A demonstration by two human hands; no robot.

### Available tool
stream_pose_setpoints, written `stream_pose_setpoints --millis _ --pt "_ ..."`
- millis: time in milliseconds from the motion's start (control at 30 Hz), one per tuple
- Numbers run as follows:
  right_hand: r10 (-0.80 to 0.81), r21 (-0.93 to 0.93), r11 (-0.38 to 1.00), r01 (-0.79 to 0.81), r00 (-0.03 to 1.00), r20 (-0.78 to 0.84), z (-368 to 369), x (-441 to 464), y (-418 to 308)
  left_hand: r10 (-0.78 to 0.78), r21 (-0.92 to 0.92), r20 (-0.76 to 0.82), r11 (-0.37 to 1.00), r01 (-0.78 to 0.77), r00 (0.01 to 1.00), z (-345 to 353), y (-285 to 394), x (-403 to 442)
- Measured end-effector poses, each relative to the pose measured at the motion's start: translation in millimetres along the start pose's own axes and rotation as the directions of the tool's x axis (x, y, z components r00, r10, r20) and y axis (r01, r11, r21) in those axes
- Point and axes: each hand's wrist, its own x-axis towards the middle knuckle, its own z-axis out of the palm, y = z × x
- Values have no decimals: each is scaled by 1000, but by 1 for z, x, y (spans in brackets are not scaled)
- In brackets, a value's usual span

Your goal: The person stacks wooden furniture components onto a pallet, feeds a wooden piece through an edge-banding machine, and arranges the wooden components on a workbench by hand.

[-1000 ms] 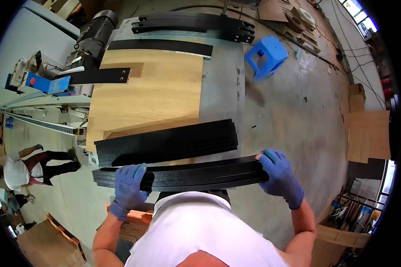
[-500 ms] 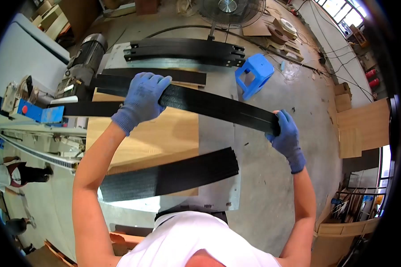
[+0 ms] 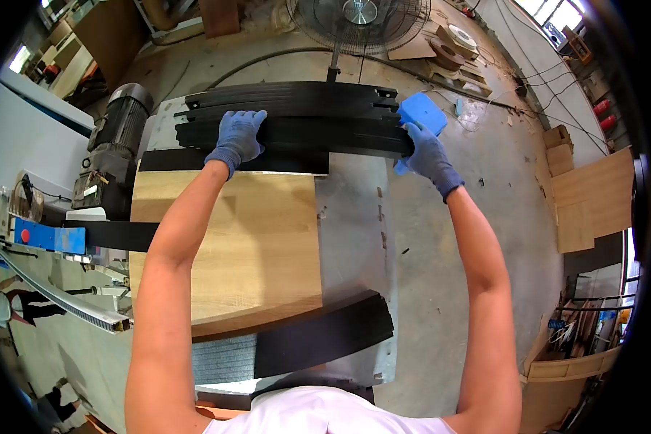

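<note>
One bundle of long black slats (image 3: 325,136) gripped over the far part of a grey bench (image 3: 351,224), lying crosswise, with both arms reaching out straight. Left hand (image 3: 237,141), in a blue knit glove, with fingers bent over the top of the bundle toward its left end. Right hand (image 3: 430,155), gloved alike, with fingers closed around the right end. Cannot tell from this angle whether resting fully on the bench or held slightly above.

Just beyond the bundle, a stack of notched black strips (image 3: 289,94); just on the near side, a flat black board (image 3: 289,163) along the far edge of a light wood-grain panel (image 3: 253,246). At the near edge of the bench, a slanting pile of black boards (image 3: 325,336), right end pointing slightly away.

Behind the right hand, a partly hidden blue plastic stool (image 3: 423,112). Past the bench, a floor fan (image 3: 360,13). To the left, an electric motor (image 3: 121,123) and a blue machine bracket (image 3: 47,236). Farther left, partly in view, a co-worker in dark trousers (image 3: 36,311)
</note>
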Motion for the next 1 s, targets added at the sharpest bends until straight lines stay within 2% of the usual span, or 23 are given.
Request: stream_pose_setpoints --millis 67,167,233,267,333,400,467,500,600,700,733,833,867,967,1000 --pt "10 -6 1000 -9 999 53 24 18 16 -35 0 -2 999 35 999 20 -4 5" --pt "33 -17 999 -31 991 131 58 30 38 -80 -74 -112 995 72 990 36 2 -9" --pt "-18 8 1000 17 992 124 79 31 56 -49 -168 -212 986 13 976 40 13 -32" --pt "-18 22 1000 15 993 120 86 31 60 26 -128 -378 989 -80 925 43 19 -45" --pt "-88 13 996 87 994 65 97 33 67 32 -195 -262 977 -85 964 36 30 -69" --pt "8 59 998 -20 982 190 103 44 74 130 -218 -301 955 -201 945 51 37 -89" --pt "37 37 998 -47 969 243 105 48 73 108 -247 -165 958 -147 980 54 44 -89" --pt "43 33 998 -52 974 221 111 44 71 101 -267 -100 956 -124 990 56 47 -87" --pt "49 23 998 -53 989 143 123 37 74 -46 -103 71 993 53 996 83 48 -80" --pt "44 33 998 -49 992 118 131 35 77 -91 -75 41 993 94 995 104 57 -87" --pt "61 20 998 -64 991 121 131 35 75 -115 -68 -14 991 113 993 112 63 -90" --pt "142 -26 990 -140 977 156 132 34 73 -107 -87 -18 991 105 994 102 81 -100" --pt "158 -36 987 -154 973 166 130 34 73 -76 -105 -77 992 68 994 97 89 -104" --pt "135 -41 991 -130 976 172 128 33 77 31 -283 160 959 16 987 72 114 -112" --pt "115 -37 993 -111 979 170 128 31 79 79 -346 175 938 -14 981 82 120 -114"
